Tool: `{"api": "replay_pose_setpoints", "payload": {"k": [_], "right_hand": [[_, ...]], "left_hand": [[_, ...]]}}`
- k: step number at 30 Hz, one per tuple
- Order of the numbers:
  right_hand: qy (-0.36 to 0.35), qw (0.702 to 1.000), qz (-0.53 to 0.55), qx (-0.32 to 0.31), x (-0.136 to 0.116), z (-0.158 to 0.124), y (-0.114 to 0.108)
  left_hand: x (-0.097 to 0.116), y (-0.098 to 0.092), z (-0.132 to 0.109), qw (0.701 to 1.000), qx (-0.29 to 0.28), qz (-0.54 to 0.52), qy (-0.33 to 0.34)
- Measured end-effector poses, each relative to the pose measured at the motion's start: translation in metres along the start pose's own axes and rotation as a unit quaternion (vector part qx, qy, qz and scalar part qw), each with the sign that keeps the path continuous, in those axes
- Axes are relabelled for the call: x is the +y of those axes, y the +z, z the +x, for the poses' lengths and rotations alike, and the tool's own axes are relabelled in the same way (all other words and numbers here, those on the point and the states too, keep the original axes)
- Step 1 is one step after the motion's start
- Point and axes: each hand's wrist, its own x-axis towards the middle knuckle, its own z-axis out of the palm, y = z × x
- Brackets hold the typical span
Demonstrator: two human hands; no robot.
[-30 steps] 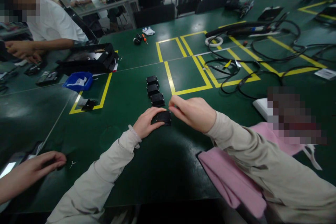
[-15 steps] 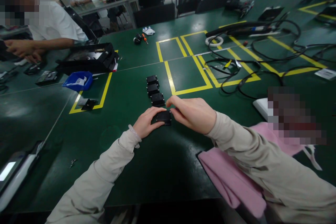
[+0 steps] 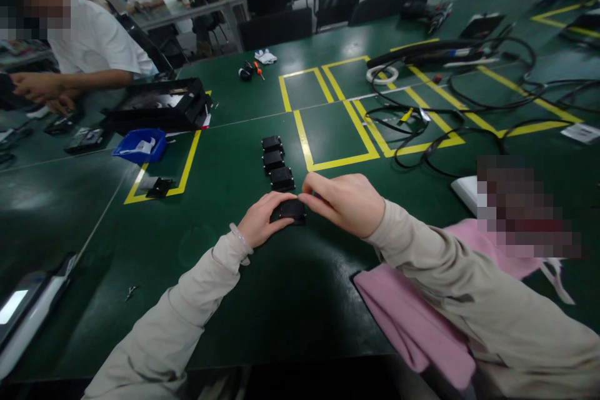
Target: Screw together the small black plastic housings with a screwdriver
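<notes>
A small black rectangular block (image 3: 292, 210) lies on the green table, gripped at its left side between the thumb and fingers of my left hand (image 3: 262, 219). At the block's far right corner, the thumb and index finger of my right hand (image 3: 344, 203) are pinched together. Whatever the pinch holds is too small or too hidden to make out. Just beyond stands a column of similar black blocks: the nearest block (image 3: 282, 178), a middle block (image 3: 273, 161) and the farthest block (image 3: 271, 144). Small shiny bits show at their corners.
Several small metal screws (image 3: 130, 292) lie at the left front. A blue tray (image 3: 140, 145) and a black case (image 3: 159, 103) sit near a co-worker's hands (image 3: 44, 87). Black cables (image 3: 422, 153) sprawl at the right, beyond a pink cloth (image 3: 417, 319).
My right hand's thumb and index finger have closed together and come onto the block's far right corner. My left hand and the other blocks stay in place.
</notes>
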Motion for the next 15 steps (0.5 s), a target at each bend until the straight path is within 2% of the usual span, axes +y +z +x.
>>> {"api": "replay_pose_setpoints", "payload": {"k": [8,15], "right_hand": [[-0.017,0.999,0.031,0.018,0.0002,-0.0018,-0.0007],[-0.008,1.0,0.025,0.009,0.0001,-0.0005,0.0002]], "left_hand": [[0.0026,-0.0008,0.0008,1.0,0.001,-0.007,-0.004],[0.0022,-0.0008,0.0003,1.0,-0.002,-0.009,-0.009]]}}
